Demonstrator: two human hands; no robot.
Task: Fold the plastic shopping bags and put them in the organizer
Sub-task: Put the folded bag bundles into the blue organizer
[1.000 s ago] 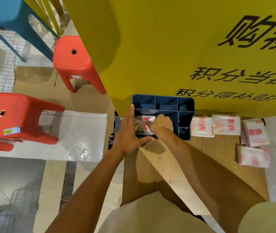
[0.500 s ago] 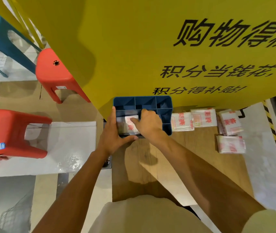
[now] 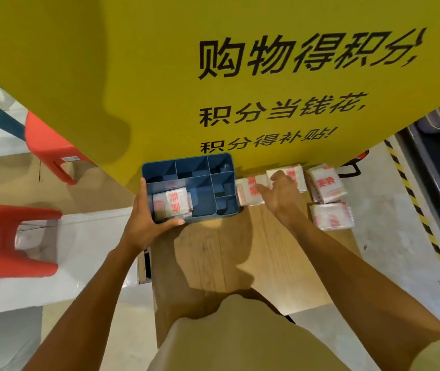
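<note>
Blue plastic made up the organizer [image 3: 190, 187], which sat at the far left corner of the wooden table [image 3: 240, 250], hard against a big yellow sign [image 3: 160, 76]. The left hand [image 3: 144, 218] held its near left corner, fingers up the side wall and thumb along the front edge. One folded bag [image 3: 172, 204] already lay flat in the large front compartment; the smaller cells behind and to the right looked bare, though shadow hid their floors.

The right hand [image 3: 280, 195] hovered with fingers loosely spread and nothing in its grasp, over the two nearest folded bags [image 3: 251, 192] lying just beside the organizer. Two more folded bags [image 3: 326, 183] lay farther right, one behind the other.

My guess was that the next bag was about to be picked up. It would pay to pinch it across the whole fold so the slippery plastic could not spring open, then lay it square on the first while the left hand kept the organizer from sliding.

The sign read 购物得积分, 积分当钱花, 积分得补贴! in black. The bags carried red printing, too blurred for me to read.
</note>
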